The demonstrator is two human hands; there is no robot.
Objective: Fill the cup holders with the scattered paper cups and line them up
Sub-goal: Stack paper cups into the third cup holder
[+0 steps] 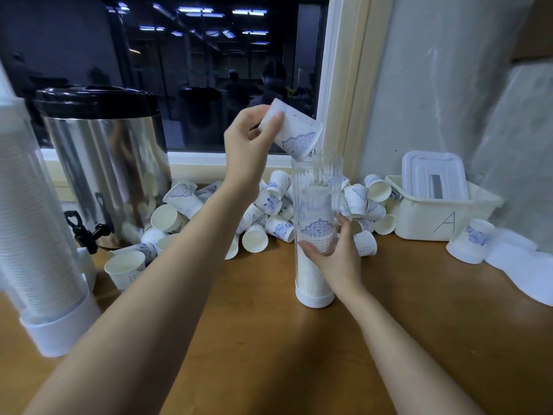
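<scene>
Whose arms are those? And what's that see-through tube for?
No machine here, only a person's two bare hands. The camera sits on the person's head, so you look down at the arms as if they were your own. The left hand holds a paper cup, tilted, just above the open top of a clear tube. The tube is a cup holder, with a stack of cups inside. The right hand holds the tube upright on the wooden table. Behind lies a pile of loose cups, between a metal urn and a white box marked A.
</scene>
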